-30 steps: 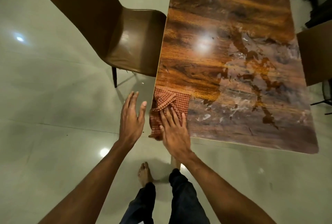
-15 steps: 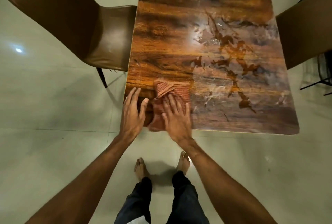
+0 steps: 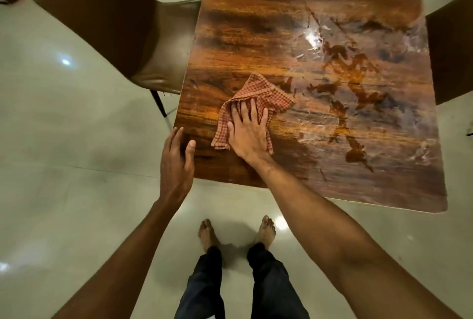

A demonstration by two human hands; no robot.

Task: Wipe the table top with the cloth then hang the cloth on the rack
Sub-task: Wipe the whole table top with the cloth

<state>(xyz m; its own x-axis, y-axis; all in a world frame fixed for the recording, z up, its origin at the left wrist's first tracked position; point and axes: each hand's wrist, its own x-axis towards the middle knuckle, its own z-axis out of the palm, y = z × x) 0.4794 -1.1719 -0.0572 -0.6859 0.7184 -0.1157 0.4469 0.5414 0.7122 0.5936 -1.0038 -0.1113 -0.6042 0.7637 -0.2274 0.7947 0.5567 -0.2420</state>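
Observation:
A red-and-white checked cloth (image 3: pixel 266 93) lies crumpled on the glossy wood-grain table top (image 3: pixel 268 37), near its front left corner. My right hand (image 3: pixel 249 132) presses flat on the cloth with fingers spread, covering its near half. My left hand (image 3: pixel 176 157) hovers at the table's front left corner, fingers apart, holding nothing. Pale smeared streaks and dark patches mark the right half of the table top. No rack is in view.
A brown padded chair (image 3: pixel 115 24) stands against the table's left side. Another brown chair or panel (image 3: pixel 450 55) sits at the right edge. A glossy pale tile floor (image 3: pixel 64 139) surrounds the table. My bare feet (image 3: pixel 210 234) stand just in front of the table.
My right hand has pushed the cloth from the front left corner further onto the table and to the right. The left hand has come off the corner slightly.

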